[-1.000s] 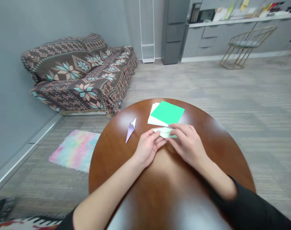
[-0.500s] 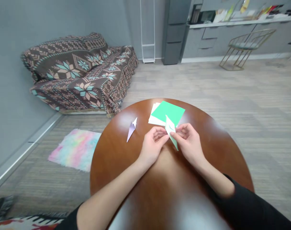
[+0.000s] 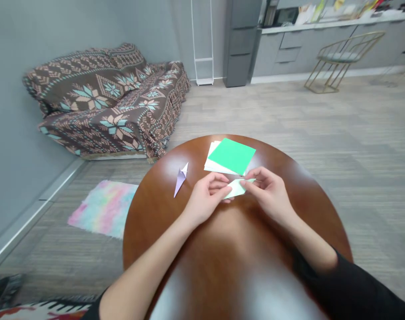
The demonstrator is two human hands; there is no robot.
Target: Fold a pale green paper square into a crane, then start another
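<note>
landmark: stack of paper squares [image 3: 232, 155], green sheet on top, lying on the round wooden table [image 3: 236, 266].
work piece: pale green folded paper [image 3: 236, 188], just in front of the stack and low over the wood; contact with the wood cannot be told.
left hand [image 3: 205, 200]: front-left of the stack, thumb and fingertips pinched on the paper's left end.
right hand [image 3: 271, 193]: front-right of the stack, fingertips closed on the paper's right end.
purple paper figure [image 3: 180, 178]: left of the stack, apart from both hands.

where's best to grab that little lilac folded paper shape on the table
On the lilac folded paper shape, likely the wider upper end, where a small flap seems to stand up; the long narrow tail lies flat on the round brown wooden table. Pinch that flap from above, coming from its right, where the left hand is nearest.
</note>
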